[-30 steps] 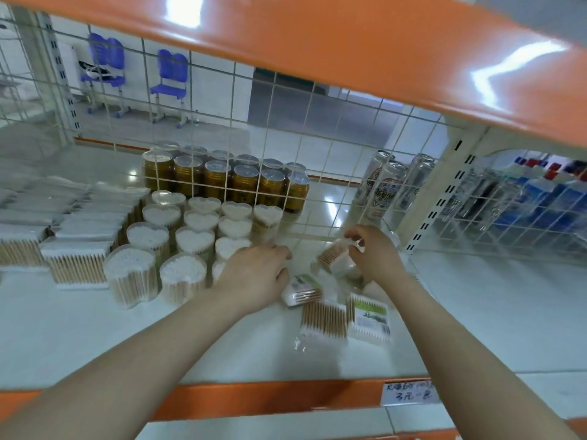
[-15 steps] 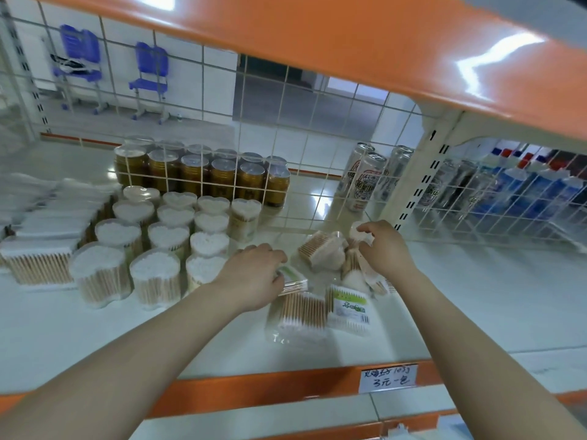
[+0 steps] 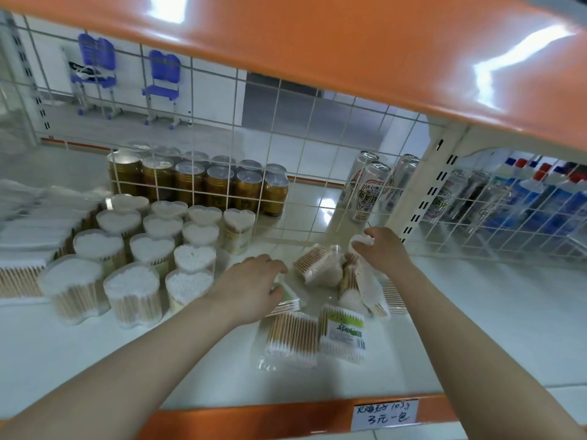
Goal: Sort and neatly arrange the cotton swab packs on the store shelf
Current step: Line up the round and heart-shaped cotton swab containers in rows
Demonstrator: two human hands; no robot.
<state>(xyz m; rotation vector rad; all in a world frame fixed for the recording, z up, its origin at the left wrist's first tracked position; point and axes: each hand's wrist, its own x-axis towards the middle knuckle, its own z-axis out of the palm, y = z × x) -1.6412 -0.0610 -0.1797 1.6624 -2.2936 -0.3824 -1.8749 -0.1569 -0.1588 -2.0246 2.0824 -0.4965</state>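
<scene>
1. While both your arms reach over the white shelf [image 3: 476,328], your left hand [image 3: 251,287] lies knuckles-up at the middle, its fingers curled down onto a flat green-labelled pack [image 3: 287,301] that shows at its 3 o'clock edge; whether the thumb closes under the pack cannot be told.
2. Your right hand [image 3: 384,249], at 2 o'clock from the left, pinches a small white-tipped pack [image 3: 362,240] between curled fingers.
3. Loose swab packs [image 3: 319,265] lie jumbled between and below the hands; some stand tilted against each other.
4. At 6 o'clock from the jumble, a clear pack [image 3: 292,335] and a labelled pack [image 3: 344,333] lie flat, side by side and touching.
5. Heart-shaped swab tubs [image 3: 133,290] stand upright in rows at 9 o'clock from your left hand; rectangular swab boxes [image 3: 19,274] are stacked further out at 9 o'clock.
6. Behind the wire grid [image 3: 286,122], at 12 o'clock, stand gold cans [image 3: 190,182]; tall cans [image 3: 370,188] stand at 1 o'clock.
7. A handwritten price tag [image 3: 385,414] sits on the orange front edge at 5 o'clock.
</scene>
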